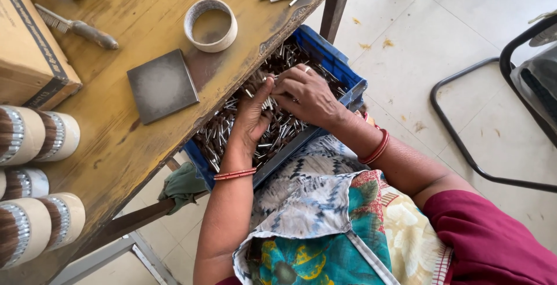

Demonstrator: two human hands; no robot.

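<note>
Small brush pieces (272,102) with metal ferrules pinched between both hands inside blue crate (342,70), left hand (252,116) fingers closed on a bunch, right hand (304,93) fingers curled over it, grip partly hidden, crate half under yellow surface (145,6), tape ring (210,25), grey square plate (162,85), bundled rolls (35,137) cut off left.

worn wooden table (139,6), blue plastic crate (339,64), shiny metal ferrules (278,128)

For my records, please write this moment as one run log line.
left hand: in blue crate, on small brush pieces | right hand: gathering same pieces | wooden table: tape roll, grey square plate
</note>
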